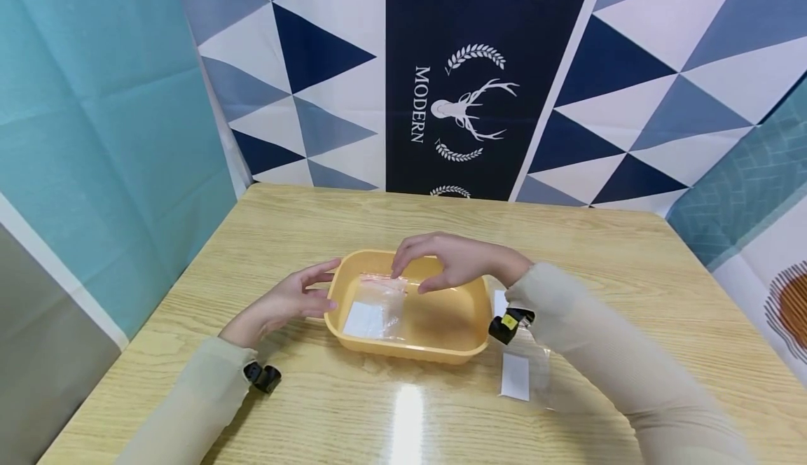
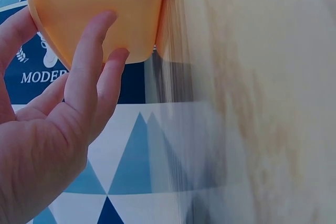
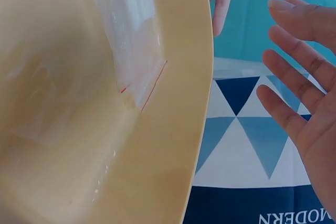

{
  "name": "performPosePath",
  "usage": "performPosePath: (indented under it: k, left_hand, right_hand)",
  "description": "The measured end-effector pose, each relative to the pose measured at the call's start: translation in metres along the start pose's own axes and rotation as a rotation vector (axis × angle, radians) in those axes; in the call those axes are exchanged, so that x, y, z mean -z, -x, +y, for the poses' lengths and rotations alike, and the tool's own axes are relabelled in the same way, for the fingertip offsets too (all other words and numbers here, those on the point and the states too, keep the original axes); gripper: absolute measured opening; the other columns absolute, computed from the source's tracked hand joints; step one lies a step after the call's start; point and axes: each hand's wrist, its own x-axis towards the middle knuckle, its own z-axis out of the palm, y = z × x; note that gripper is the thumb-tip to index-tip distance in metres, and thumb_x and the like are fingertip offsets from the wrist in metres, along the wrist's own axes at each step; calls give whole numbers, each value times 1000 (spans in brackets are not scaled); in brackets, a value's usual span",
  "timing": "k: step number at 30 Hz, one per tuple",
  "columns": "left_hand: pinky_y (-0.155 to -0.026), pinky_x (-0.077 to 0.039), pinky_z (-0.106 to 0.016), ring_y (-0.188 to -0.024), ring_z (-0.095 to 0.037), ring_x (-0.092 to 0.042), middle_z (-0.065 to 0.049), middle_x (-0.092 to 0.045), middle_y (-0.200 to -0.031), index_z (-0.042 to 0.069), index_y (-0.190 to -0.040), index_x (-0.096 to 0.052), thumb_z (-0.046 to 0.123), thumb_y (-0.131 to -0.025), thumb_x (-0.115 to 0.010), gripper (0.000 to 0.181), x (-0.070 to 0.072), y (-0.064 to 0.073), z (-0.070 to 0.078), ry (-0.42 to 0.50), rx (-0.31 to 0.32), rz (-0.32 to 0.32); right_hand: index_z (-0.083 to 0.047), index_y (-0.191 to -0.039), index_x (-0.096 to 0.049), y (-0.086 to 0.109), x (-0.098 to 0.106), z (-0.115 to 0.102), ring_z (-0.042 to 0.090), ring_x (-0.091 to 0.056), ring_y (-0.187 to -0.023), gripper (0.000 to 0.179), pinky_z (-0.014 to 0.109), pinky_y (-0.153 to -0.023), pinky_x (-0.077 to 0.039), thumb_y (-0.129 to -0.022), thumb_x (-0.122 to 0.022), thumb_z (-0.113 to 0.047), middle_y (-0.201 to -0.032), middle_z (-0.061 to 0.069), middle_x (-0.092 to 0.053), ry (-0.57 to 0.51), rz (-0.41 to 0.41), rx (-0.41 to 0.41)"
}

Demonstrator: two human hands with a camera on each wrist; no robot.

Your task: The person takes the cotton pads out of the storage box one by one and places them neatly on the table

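Observation:
A shallow yellow plastic basin [image 1: 450, 311] sits mid-table. Inside its left half lie clear zip bags [image 1: 378, 307] with a red line along the seal and a white card or paper within. My left hand [image 1: 296, 297] is at the basin's left end, thumb and fingers spread along the rim; the left wrist view shows fingertips [image 2: 107, 19] against the outer wall. Over the basin's far side hovers my right hand [image 1: 441, 258], fingers loosely bent and apart, holding nothing. In the right wrist view, its fingers [image 3: 294, 61] are clear of the bags.
Right of the basin, more clear bags [image 1: 539, 374] with white inserts lie on the wooden table [image 1: 315, 409], partly under the right forearm. A patterned cloth [image 1: 340, 101] hangs behind the table, and a teal curtain [image 1: 107, 101] borders the left.

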Motion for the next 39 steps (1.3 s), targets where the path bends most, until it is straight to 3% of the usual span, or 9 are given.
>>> performPosePath:
  k: [13,30,39]
  left_hand:
    - [-82,-52,-43,-116,-37,-49,-26,-28,-141,10,-149,-24,4,-80,-72,84,1,-3,0,-1,26,19]
    - [-83,-52,-43,-115,-36,-49,-26,-25,-142,10,-149,-22,6,-81,-72,84,3,0,0,0,29,19]
    - [-83,-52,-42,-115,-34,-49,-25,-25,-143,11,-149,-23,7,-81,-72,84,2,-2,1,-15,33,18]
  right_hand:
    - [-8,-113,-63,-28,-4,5,13,-50,-110,32,32,-100,-38,-82,-70,-10,-116,0,-58,3,-34,27]
    - [-6,-113,-64,-63,-16,16,13,-49,-113,37,28,-102,-35,-77,-70,0,-115,1,-58,-2,-82,-49]
    - [-6,-113,-64,-69,-28,27,12,-46,-116,40,28,-104,-31,-75,-69,2,-117,3,-58,-28,-127,-85]
